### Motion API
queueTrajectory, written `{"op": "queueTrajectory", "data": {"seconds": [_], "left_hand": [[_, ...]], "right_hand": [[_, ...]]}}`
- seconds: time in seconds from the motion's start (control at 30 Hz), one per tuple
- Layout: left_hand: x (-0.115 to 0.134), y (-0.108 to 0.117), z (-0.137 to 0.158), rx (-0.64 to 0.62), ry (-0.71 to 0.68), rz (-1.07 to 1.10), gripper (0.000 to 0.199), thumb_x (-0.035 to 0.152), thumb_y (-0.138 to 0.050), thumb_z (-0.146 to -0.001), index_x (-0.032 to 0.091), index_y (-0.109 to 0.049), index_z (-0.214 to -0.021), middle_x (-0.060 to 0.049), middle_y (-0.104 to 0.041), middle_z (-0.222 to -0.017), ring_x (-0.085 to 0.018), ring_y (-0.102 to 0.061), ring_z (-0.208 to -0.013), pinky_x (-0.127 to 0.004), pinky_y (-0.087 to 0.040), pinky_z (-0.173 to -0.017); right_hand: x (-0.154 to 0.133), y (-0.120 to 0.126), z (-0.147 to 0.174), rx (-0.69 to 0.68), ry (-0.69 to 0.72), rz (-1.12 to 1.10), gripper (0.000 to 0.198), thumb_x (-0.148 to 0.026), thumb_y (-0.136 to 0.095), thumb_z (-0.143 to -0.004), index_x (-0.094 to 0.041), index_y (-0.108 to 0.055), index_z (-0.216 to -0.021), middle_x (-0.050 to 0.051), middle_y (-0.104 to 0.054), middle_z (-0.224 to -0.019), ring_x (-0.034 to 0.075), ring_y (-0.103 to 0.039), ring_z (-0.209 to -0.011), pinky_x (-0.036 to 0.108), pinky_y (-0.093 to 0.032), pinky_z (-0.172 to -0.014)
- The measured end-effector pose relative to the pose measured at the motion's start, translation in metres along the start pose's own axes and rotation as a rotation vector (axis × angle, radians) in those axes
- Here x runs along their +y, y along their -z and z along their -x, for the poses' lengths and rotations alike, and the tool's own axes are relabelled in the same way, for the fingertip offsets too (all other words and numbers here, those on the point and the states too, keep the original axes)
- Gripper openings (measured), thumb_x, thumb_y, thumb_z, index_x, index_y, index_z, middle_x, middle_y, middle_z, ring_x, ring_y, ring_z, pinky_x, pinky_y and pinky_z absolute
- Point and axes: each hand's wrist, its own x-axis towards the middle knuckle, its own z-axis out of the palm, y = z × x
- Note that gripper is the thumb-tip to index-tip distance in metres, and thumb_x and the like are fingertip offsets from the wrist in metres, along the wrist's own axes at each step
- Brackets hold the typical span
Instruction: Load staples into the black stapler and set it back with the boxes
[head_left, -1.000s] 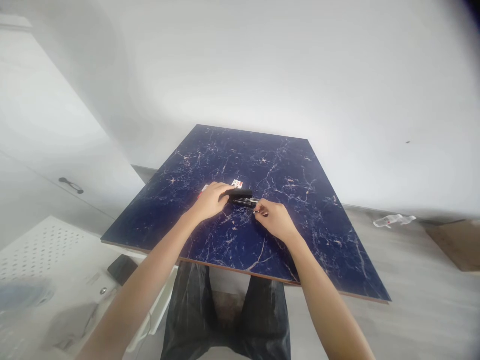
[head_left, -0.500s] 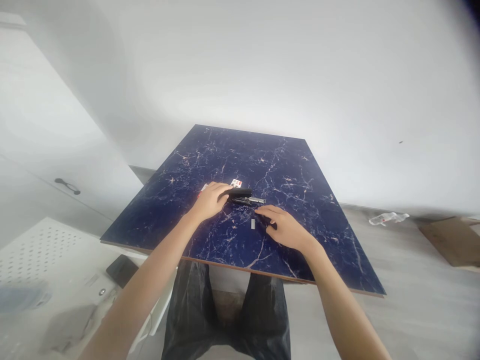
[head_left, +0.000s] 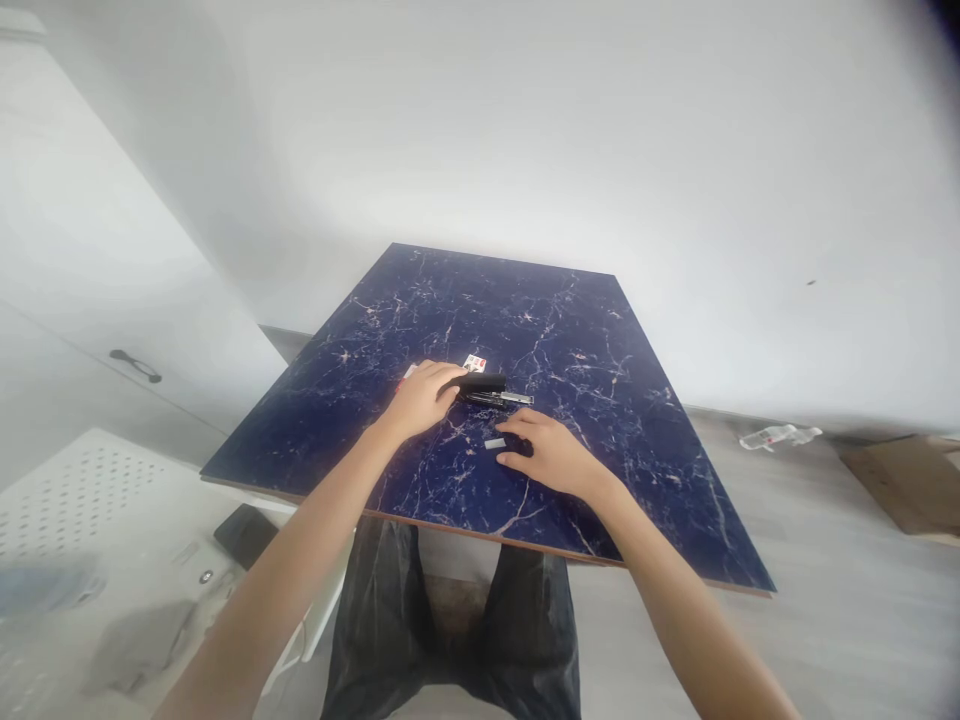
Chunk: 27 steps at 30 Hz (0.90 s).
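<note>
Head view, left hand [head_left: 422, 400] gripping stapler [head_left: 486, 383], well inside tabletop edges [head_left: 500, 542]

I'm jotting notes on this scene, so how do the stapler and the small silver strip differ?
The stapler is mostly black; the strip looks silvery throughout. The stapler is longer and bulkier than the strip. The left hand holds the stapler, while the strip is by the right hand's parted fingertips. Both show silver.
</note>
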Motion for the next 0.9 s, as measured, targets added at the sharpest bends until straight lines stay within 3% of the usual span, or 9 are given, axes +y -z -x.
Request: {"op": "queueTrajectory", "data": {"seconds": [0.07, 0.17, 0.43, 0.67, 0.9], "left_hand": [[-0.001, 0.0, 0.0, 0.005, -0.002, -0.001, 0.035, 0.019, -0.055, -0.1, 0.024, -0.066, -0.132, -0.006, -0.07, -0.132, -0.025, -0.061, -0.12, -0.047, -0.048, -0.109], [-0.001, 0.0, 0.001, 0.009, -0.005, 0.002, 0.035, 0.019, -0.055, -0.1, 0.025, -0.065, -0.133, -0.006, -0.07, -0.132, -0.024, -0.061, -0.121, -0.047, -0.048, -0.109], [0.0, 0.0, 0.0, 0.002, 0.005, 0.014, 0.036, 0.018, -0.056, -0.1, 0.026, -0.065, -0.133, -0.007, -0.07, -0.131, -0.025, -0.062, -0.121, -0.049, -0.049, -0.109], [-0.002, -0.002, 0.001, 0.002, 0.006, 0.01, 0.035, 0.019, -0.056, -0.1, 0.025, -0.065, -0.133, -0.006, -0.07, -0.132, -0.025, -0.061, -0.12, -0.049, -0.049, -0.109], [0.001, 0.0, 0.001, -0.004, 0.012, 0.009, 0.035, 0.019, -0.056, -0.1, 0.026, -0.065, -0.133, -0.007, -0.07, -0.131, -0.025, -0.062, -0.121, -0.05, -0.049, -0.109]], "right_hand": [[-0.004, -0.006, -0.004, -0.007, 0.074, 0.037, 0.022, -0.031, -0.063, -0.1, -0.024, -0.076, -0.116, 0.008, -0.072, -0.112, 0.023, -0.067, -0.105, 0.038, -0.054, -0.099], [-0.006, -0.012, -0.01, -0.013, 0.115, 0.127, 0.029, -0.028, -0.049, -0.107, -0.022, -0.077, -0.111, 0.009, -0.073, -0.103, 0.024, -0.067, -0.103, 0.039, -0.053, -0.099], [0.002, -0.014, -0.013, 0.092, -0.1, 0.205, 0.027, -0.025, -0.048, -0.107, -0.021, -0.074, -0.115, 0.009, -0.074, -0.108, 0.023, -0.069, -0.098, 0.035, -0.054, -0.091], [0.002, -0.012, -0.012, 0.095, -0.126, 0.197, 0.03, -0.024, -0.046, -0.106, -0.021, -0.075, -0.111, 0.008, -0.075, -0.106, 0.023, -0.07, -0.097, 0.033, -0.053, -0.09], [0.003, -0.013, -0.012, 0.083, -0.241, 0.366, 0.03, -0.023, -0.044, -0.107, -0.019, -0.07, -0.12, 0.012, -0.075, -0.104, 0.025, -0.07, -0.092, 0.032, -0.05, -0.08]]}}
